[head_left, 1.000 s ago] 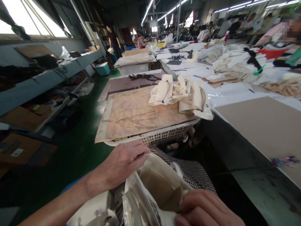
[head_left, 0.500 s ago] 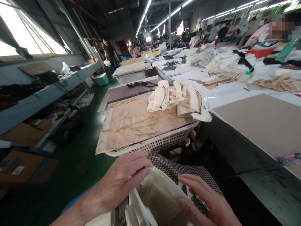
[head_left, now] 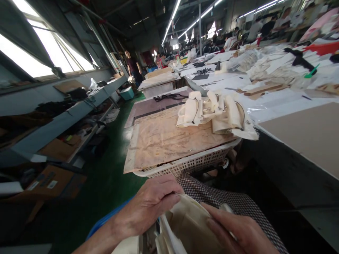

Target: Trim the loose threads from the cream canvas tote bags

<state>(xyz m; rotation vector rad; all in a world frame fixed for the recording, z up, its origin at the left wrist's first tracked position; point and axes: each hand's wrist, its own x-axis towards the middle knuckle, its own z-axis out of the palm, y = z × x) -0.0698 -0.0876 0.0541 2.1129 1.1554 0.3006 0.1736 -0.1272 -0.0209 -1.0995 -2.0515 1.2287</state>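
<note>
A cream fabric bag [head_left: 192, 215] sits low in front of me over my lap, its mouth facing up and folded layers showing inside. My left hand [head_left: 156, 201] is closed on the left part of its rim, thumb and fingers pinching the edge. On the right part of the rim, my right hand [head_left: 238, 224] has its thumb inside and its fingers outside, closed on the cloth. The bag's lower part is out of view. Checked cloth [head_left: 212, 190] covers my legs behind it.
Ahead, a worn board [head_left: 159, 144] lies on a white plastic basket [head_left: 196, 162], with several cream sewn pieces [head_left: 193, 111] on it. To the right stands a long table bearing a grey-brown sheet [head_left: 309, 130]. Shelving [head_left: 63, 123] and a carton [head_left: 55, 183] are left. People work farther off.
The view has turned left, so the surroundings sit farther right. My right hand's fingers have come in from apart to close on the bag's rim. My left hand keeps its hold.
</note>
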